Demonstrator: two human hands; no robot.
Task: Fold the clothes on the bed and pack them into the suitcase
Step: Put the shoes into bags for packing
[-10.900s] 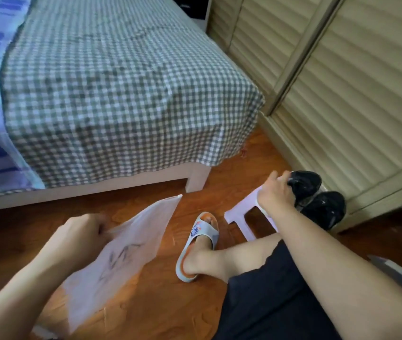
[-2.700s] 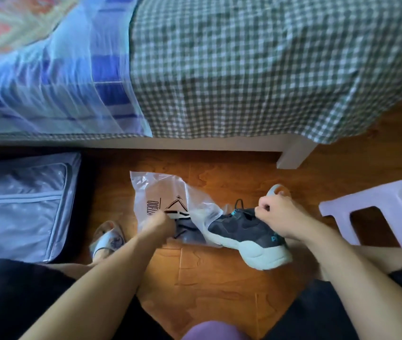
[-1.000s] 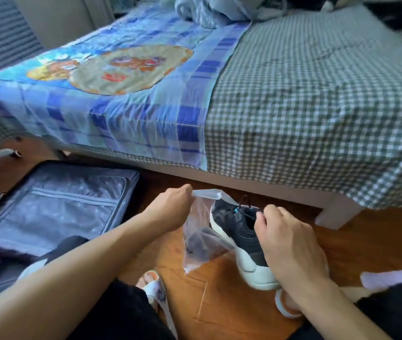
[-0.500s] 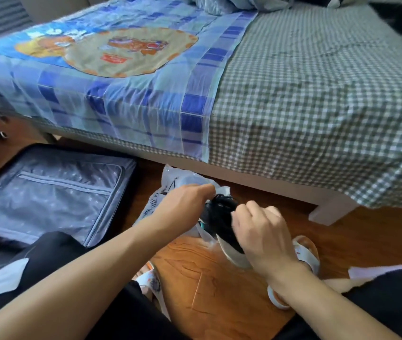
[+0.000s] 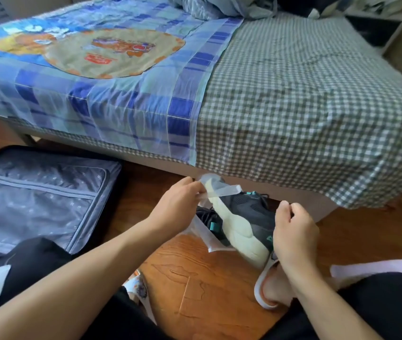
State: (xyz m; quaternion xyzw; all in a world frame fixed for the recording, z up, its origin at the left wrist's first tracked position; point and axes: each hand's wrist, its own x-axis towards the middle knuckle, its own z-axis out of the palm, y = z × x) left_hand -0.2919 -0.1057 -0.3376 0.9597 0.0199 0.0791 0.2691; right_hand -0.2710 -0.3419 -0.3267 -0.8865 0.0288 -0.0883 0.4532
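Observation:
A dark sneaker [image 5: 246, 217] with a pale thick sole and teal accents hangs tilted above the wooden floor, partly inside a clear plastic bag [image 5: 215, 190]. My left hand [image 5: 177, 207] pinches the bag's upper edge. My right hand [image 5: 293, 234] grips the sneaker at its heel end. A second dark shoe [image 5: 209, 217] shows inside the bag. The open suitcase [image 5: 35, 197] with grey lining lies on the floor at the left. Crumpled clothes [image 5: 222, 6] lie at the far end of the bed [image 5: 293, 94].
A blue patterned blanket [image 5: 96, 69] covers the bed's left part. My feet wear slippers [image 5: 266, 285] on the floor [image 5: 195, 278] below the sneaker. A pale plastic stool [image 5: 379, 268] edge shows at the lower right. A dark nightstand [image 5: 374, 28] stands past the bed's far right.
My left hand has lifted the bag's edge up over the sneaker's toe. The sneaker has turned so its pale sole faces me, and my right hand has shifted to its heel.

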